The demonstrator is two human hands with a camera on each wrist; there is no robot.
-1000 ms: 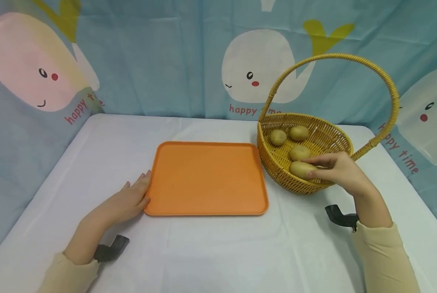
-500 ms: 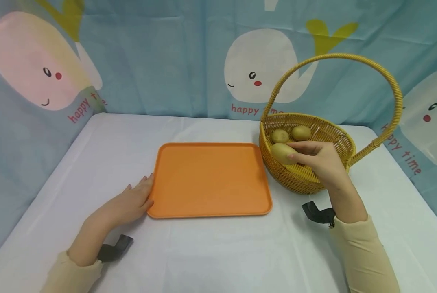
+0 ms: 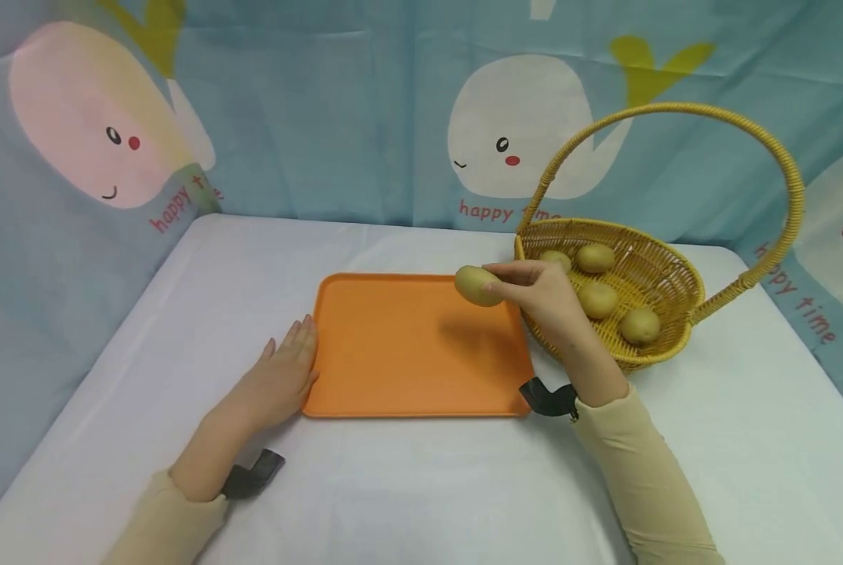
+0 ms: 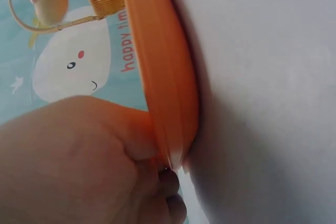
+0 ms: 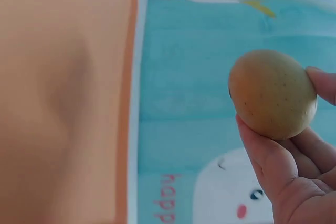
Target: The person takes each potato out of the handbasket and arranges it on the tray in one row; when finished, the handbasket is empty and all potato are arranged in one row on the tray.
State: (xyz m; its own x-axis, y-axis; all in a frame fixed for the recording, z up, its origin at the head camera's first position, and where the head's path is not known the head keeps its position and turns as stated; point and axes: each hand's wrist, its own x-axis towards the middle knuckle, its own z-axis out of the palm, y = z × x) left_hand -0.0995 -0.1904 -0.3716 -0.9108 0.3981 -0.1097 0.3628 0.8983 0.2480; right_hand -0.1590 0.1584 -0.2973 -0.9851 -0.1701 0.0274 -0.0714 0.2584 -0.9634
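Left hand: grip released, fingers extended and touching the left edge of the orange tray, which lies flat on the white-covered worktop. Potato: raised above the tray's far right part, clear of its surface, its shadow falling on the tray. Right hand: grip grasping that potato between thumb and fingers. Wicker basket: upright just beside the tray's right side, four potatoes inside, handle raised.

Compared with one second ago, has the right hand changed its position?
Yes: relative to the basket, the right hand has moved left, holding a potato above the orange tray.
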